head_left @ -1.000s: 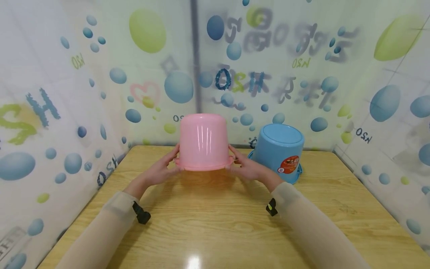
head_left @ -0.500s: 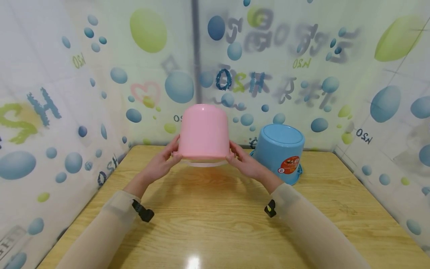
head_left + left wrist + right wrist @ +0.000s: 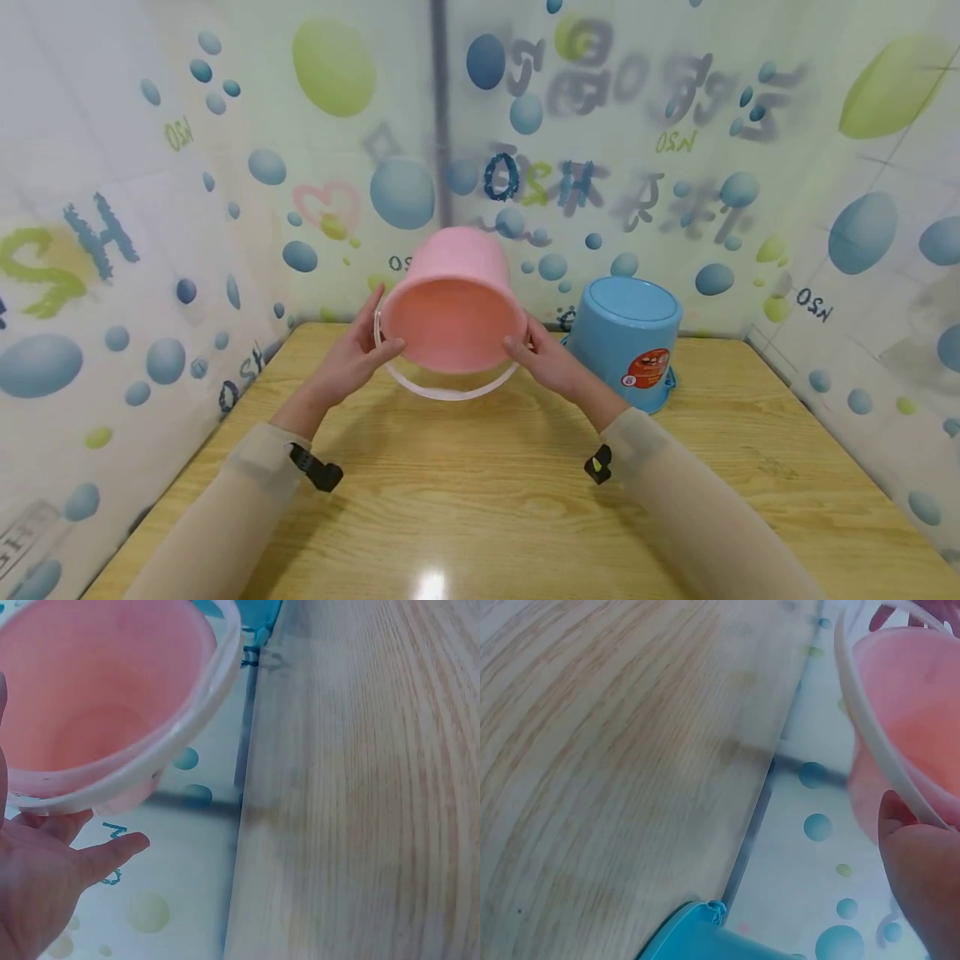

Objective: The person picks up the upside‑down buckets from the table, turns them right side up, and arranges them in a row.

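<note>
A pink bucket [image 3: 465, 258] is held up off the table, tipped so its open mouth faces me and its inside shows. Its pale handle [image 3: 450, 393] hangs below the rim. On the left side of the rim, my left hand [image 3: 347, 363] grips with the thumb over the edge. My right hand [image 3: 557, 363] grips the opposite side, its thumb also at the rim. The left wrist view shows the bucket's inside [image 3: 97, 682] and the left hand's fingers behind it. Beyond my right hand, a blue bucket [image 3: 626, 333] stands upside down on the table, a red label on its side.
The wooden table [image 3: 480, 500] spreads beneath both arms. A printed curtain [image 3: 630, 125] with blue and green spots hangs behind the table's back edge and along both sides.
The pink bucket has risen and tipped from mouth-down to mouth towards me, and its handle has swung down into view. Both hands have turned with it. The blue bucket has stayed put.
</note>
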A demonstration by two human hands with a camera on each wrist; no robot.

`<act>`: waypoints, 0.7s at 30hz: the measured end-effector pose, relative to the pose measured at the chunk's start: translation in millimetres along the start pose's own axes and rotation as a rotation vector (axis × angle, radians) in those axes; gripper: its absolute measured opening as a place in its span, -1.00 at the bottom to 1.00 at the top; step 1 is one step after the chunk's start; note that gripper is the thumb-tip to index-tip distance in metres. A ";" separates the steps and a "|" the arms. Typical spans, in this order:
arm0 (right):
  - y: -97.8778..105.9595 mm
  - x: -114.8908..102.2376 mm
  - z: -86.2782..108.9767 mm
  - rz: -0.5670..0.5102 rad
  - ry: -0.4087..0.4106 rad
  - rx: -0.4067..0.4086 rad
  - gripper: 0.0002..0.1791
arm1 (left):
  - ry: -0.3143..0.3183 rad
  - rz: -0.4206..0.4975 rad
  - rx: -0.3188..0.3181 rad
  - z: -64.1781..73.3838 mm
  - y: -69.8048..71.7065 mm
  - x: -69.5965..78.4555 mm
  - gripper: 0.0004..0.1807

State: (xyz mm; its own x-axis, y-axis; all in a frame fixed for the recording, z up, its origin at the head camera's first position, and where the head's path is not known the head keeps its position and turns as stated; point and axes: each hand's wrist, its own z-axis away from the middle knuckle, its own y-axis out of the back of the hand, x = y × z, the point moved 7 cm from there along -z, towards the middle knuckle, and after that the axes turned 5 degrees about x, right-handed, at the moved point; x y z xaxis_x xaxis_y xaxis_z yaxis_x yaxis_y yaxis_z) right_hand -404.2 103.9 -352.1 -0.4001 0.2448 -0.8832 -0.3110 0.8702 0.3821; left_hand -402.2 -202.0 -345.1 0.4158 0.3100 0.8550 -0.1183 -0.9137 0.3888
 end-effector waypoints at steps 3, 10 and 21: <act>0.2 -0.8 1.2 -0.011 -0.022 0.009 -0.11 | -0.013 -0.007 0.004 -0.1 1.0 2.2 0.07; -1.5 -4.1 -1.4 -0.097 -0.004 -0.008 0.12 | 0.012 -0.008 -0.006 1.7 0.0 4.8 0.13; 2.2 -12.0 -3.9 -0.140 0.133 -0.042 0.48 | -0.059 -0.001 -0.062 3.0 2.2 16.9 0.31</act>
State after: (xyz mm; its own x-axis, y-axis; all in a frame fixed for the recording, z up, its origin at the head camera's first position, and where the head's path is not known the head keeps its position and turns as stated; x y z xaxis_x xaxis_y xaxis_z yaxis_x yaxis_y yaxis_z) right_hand -403.4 101.2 -339.7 -0.4601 0.0609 -0.8858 -0.4065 0.8725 0.2712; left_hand -392.7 -199.6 -330.8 0.4683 0.2935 0.8334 -0.1728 -0.8946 0.4122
